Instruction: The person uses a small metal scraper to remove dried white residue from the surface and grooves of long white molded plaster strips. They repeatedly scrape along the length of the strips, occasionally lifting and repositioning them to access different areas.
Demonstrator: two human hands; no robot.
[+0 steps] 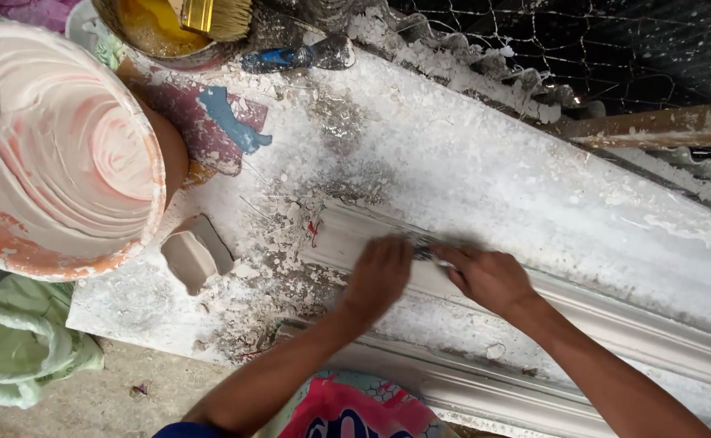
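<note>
A: Nearest cam?
B: Pink patterned cloth (347,410) at bottom edge, then a 2nd white moulding strip (485,389) along the board's near side.

A: Hands?
B: Both on the long white plaster moulding (615,316), which lies diagonally on the plaster-crusted board (485,162). Left hand (378,276) flat, fingers down, pressing near the strip's left end. Right hand (489,278) just beside it, clenched on a small thin tool (428,247); tool blurred, can't tell what kind.

A: Left of that?
B: Small rectangular mould (197,258) on the board, green cloth (15,353) below the big bucket of pinkish-white plaster (55,146).

A: Far end?
B: Blue-handled scraper (298,55), bowl w/ yellow stuff (148,28) & a brush (217,16), wire mesh (582,40) behind.
</note>
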